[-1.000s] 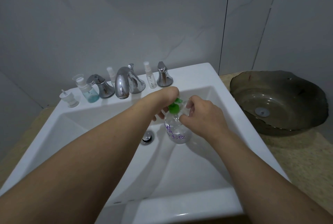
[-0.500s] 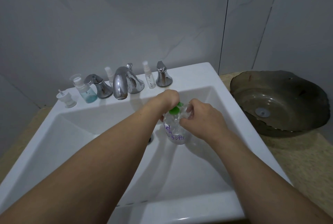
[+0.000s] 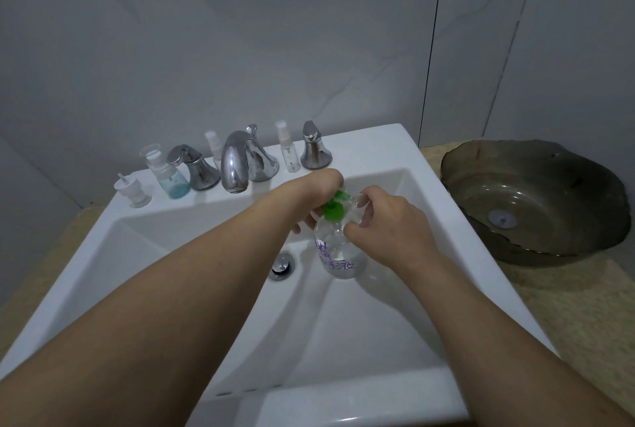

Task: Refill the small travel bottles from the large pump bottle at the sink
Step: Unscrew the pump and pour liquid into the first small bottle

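White sink (image 3: 429,289), basin bare. Large pump bottle (image 3: 338,255) held low over basin near drain (image 3: 282,265). Right hand (image 3: 385,224) fingers curled around its shoulder; left hand (image 3: 321,186) pinching green pump (image 3: 334,211). Risk: slick clear bottle slipping, spilling into basin. Travel bottles (image 3: 288,155) waiting on ledge.

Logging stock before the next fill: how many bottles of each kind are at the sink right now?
Large pump bottle, green pump, held by both hands: 1
Slim spray bottles on the ledge: 2
Bottle with blue liquid: 1
Total: 4
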### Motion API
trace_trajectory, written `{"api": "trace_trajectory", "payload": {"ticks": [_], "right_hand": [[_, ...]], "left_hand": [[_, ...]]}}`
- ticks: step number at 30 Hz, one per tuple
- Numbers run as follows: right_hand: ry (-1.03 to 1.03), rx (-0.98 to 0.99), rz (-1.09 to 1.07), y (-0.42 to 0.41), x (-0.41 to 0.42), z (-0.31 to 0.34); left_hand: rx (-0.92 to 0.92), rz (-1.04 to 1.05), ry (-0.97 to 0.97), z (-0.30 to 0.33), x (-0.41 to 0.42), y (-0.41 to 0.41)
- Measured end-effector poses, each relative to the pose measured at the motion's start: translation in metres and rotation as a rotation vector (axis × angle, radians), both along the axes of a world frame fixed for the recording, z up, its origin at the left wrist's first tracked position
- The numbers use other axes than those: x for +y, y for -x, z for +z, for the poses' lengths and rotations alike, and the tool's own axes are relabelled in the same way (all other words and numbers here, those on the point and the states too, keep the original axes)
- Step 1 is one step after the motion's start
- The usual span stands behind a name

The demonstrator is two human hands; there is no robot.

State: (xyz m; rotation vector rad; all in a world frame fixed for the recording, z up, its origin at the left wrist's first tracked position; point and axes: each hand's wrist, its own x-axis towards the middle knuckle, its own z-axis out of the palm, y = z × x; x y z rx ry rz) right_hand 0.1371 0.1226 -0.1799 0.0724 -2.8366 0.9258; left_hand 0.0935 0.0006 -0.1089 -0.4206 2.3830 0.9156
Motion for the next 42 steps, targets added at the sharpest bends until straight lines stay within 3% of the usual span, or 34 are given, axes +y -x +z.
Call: {"api": "trace_trajectory", "payload": {"ticks": [16,30,42], "right_hand": [[-0.013,-0.083,0.022,0.001,0.002,-0.006],[0.0,0.004,0.008,-0.001,0.0,0.001],[-0.021,-0.087,0.017,0.001,0.002,-0.004]], "left_hand": [[0.045,0.025,0.049,-0.003,0.016,-0.01],[0.012,0.009,-0.02,-0.003,-0.001,0.001],[0.056,0.049,0.065,-0.003,0.017,-0.011]]}}
